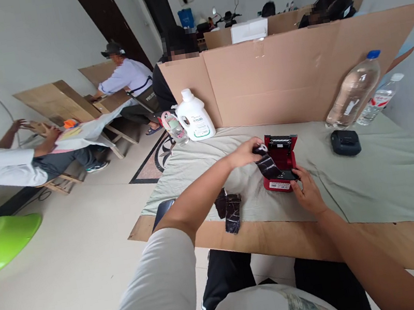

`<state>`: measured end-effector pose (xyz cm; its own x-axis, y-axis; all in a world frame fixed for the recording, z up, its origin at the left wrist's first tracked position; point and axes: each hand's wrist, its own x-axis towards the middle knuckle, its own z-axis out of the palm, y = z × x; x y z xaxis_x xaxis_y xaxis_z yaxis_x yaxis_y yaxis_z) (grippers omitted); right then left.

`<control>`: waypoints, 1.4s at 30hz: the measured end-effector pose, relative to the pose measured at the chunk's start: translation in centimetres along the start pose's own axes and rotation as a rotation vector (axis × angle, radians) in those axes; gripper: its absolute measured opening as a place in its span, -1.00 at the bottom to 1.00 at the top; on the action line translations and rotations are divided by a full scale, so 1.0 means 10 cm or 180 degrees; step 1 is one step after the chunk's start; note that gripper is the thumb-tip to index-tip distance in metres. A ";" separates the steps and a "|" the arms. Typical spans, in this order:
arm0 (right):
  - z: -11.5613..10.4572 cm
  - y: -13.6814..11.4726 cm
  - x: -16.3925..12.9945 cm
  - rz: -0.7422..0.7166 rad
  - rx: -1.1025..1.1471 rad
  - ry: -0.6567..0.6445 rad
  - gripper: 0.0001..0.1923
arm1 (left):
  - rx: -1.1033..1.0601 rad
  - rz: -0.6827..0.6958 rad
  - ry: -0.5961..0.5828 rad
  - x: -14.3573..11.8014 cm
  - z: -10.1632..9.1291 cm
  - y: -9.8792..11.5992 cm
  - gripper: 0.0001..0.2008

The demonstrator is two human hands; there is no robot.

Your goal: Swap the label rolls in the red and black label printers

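A small red label printer stands on the cloth in front of me with its lid raised. My left hand grips a roll of black labels at the printer's upper left. From the roll, a black strip with white vein lines runs down across the printer's front edge. With thumb and fingers, my right hand holds the printer's front right corner, close to the strip's end. Torn pieces of the same black label strip lie on the cloth to the left.
A phone lies partly under my left forearm. Behind stand a white detergent jug, a clear bottle, a large water bottle and a smaller one. A black device sits right. A cardboard screen borders the table; people sit beyond.
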<state>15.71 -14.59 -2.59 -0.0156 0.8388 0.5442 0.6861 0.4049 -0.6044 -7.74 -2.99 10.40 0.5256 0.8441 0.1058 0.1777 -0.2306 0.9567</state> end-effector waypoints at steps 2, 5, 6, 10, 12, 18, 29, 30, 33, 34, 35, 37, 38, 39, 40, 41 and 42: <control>0.00 -0.02 -0.01 0.0063 0.0032 -0.0022 -0.57 | -0.0063 -0.0048 0.0194 -0.25 -0.38 0.03 -0.61; 0.02 -0.02 -0.02 0.0094 0.0071 0.0033 -0.56 | 0.0066 -0.0459 0.1083 -0.66 -0.90 -0.10 -0.61; 0.03 -0.02 -0.02 0.0091 0.0074 0.0055 -0.56 | 0.0237 -0.0621 0.1507 -0.80 -1.02 -0.20 -0.61; 0.05 -0.01 -0.03 0.0070 0.0039 0.0074 -0.55 | 0.1254 -0.1597 0.2656 -1.22 -1.20 -0.76 -0.67; 0.05 0.01 -0.03 0.0076 0.0007 0.0042 -0.55 | 0.1410 -0.2009 0.2635 -1.34 -1.15 -1.04 -0.67; 0.01 0.03 -0.04 0.0085 -0.0051 -0.0116 -0.54 | 0.1674 -0.2412 0.2267 -1.47 -0.97 -1.36 -0.46; -0.01 -0.03 -0.03 0.0162 -0.0033 -0.0117 -0.52 | 0.3011 -0.0429 0.0719 -1.43 -0.26 -0.84 -0.67; -0.01 -0.04 -0.04 0.0174 -0.0046 -0.0139 -0.52 | 0.3115 -0.0393 0.0193 -1.40 -0.15 -0.82 -0.67; -0.04 -0.04 -0.05 0.0170 -0.0122 -0.0203 -0.53 | 0.3530 -0.0562 -0.0693 -1.32 0.06 -0.79 -0.60; -0.04 -0.03 -0.05 0.0165 -0.0158 -0.0225 -0.53 | 0.3628 -0.0660 -0.0823 -1.30 0.09 -0.80 -0.59; -0.05 -0.03 -0.05 0.0159 -0.0196 -0.0242 -0.53 | 0.3692 -0.0726 -0.0905 -1.28 0.11 -0.80 -0.60; -0.06 -0.02 -0.05 0.0136 -0.0245 -0.0280 -0.53 | 0.3688 -0.0761 -0.0952 -1.24 0.10 -0.78 -0.64; -0.07 -0.02 -0.05 0.0115 -0.0258 -0.0264 -0.54 | 0.3590 -0.0757 -0.0899 -1.23 0.09 -0.75 -0.64; -0.08 -0.02 -0.04 0.0088 -0.0279 -0.0188 -0.54 | 0.3416 -0.0725 -0.0791 -1.21 0.07 -0.70 -0.64; -0.09 -0.05 -0.05 0.0066 -0.0311 -0.0037 -0.54 | 0.3166 -0.0668 -0.0639 -1.18 0.06 -0.65 -0.63; -0.10 -0.08 -0.05 0.0052 -0.0340 0.0179 -0.55 | 0.2856 -0.0594 -0.0465 -1.15 0.04 -0.58 -0.62; -0.11 -0.13 -0.06 0.0052 -0.0336 0.0416 -0.56 | 0.2507 -0.0509 -0.0313 -1.11 0.03 -0.50 -0.61</control>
<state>15.64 -16.05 -1.49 0.0860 0.7877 0.6100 0.7583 0.3453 -0.5529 -14.16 -11.37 4.36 0.5086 0.8577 -0.0756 0.7714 -0.4149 0.4825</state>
